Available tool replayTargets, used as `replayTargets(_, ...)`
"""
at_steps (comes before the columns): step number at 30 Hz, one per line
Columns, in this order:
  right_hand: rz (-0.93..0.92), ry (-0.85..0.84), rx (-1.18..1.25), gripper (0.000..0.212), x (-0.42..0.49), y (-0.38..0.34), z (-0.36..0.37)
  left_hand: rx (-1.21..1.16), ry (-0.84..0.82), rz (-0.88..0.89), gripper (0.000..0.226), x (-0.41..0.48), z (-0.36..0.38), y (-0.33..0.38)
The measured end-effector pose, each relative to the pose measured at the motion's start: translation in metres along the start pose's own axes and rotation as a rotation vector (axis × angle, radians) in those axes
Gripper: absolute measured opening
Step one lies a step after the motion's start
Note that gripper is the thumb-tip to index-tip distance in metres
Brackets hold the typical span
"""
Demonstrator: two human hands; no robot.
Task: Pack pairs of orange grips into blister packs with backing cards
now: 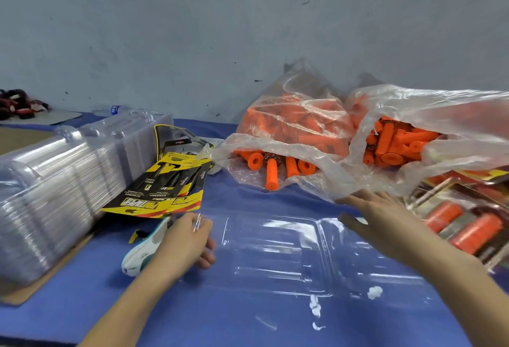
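The work surface is a table under a blue cover, set against a plain grey wall. I take the open blister pack as reference: it lies flat and empty on the cover, both halves spread, cavities up, ready to load. My left hand is at its left edge, fingers curled and pinching the clear rim; I judge that this steadies the light shell against sliding. My right hand is over its far right corner, palm down, fingers straight and spread, holding nothing; it points at the loose film of the nearer bag, and I cannot tell whether the fingertips touch it. The orange grips are beyond the pack, a few spilling from the mouth of a second bag, many more inside both bags. The film draped over the grips is the main obstruction to a clean pick. Backing cards lie beyond the pack's left corner, leaning on a stack of empty blisters further left. A white and teal tool lies just left of the pack, under my left hand. Finished packs lie to the right. White scraps rest at the near right edge.
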State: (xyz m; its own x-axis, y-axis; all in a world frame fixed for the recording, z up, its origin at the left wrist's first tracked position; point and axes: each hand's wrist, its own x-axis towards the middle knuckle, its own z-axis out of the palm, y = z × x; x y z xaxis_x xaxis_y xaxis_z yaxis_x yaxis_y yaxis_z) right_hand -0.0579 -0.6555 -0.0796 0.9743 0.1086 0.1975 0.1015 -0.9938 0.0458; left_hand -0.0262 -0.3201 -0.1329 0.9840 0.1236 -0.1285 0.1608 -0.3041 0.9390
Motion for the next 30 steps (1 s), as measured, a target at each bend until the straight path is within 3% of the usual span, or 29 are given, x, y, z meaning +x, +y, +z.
replayTargets(4,-0.029,0.038,0.151,0.042,0.000,-0.025,0.027,0.234,0.111,0.101,0.032,0.000,-0.007,-0.004)
replayTargets(6,-0.030,0.063,0.210,0.042,0.003,-0.036,0.037,0.471,0.211,0.205,0.037,0.001,-0.014,-0.004)
replayTargets(8,-0.051,0.076,0.215,0.041,0.007,-0.045,0.044,0.561,0.273,0.352,0.040,0.001,-0.016,-0.001)
replayTargets(12,-0.128,0.039,0.209,0.041,0.012,-0.057,0.054,0.622,0.158,0.638,0.026,0.002,-0.008,0.007)
replayTargets(15,-0.153,-0.006,0.224,0.038,0.019,-0.059,0.058,0.661,0.006,0.736,0.019,0.003,0.000,0.006)
replayTargets(22,-0.162,-0.028,0.240,0.035,0.027,-0.054,0.054,0.794,-0.245,0.743,0.030,0.002,0.008,-0.010)
replayTargets(30,-0.153,-0.016,0.286,0.038,0.020,-0.069,0.043,0.902,-0.181,0.707,0.035,-0.002,0.017,-0.013)
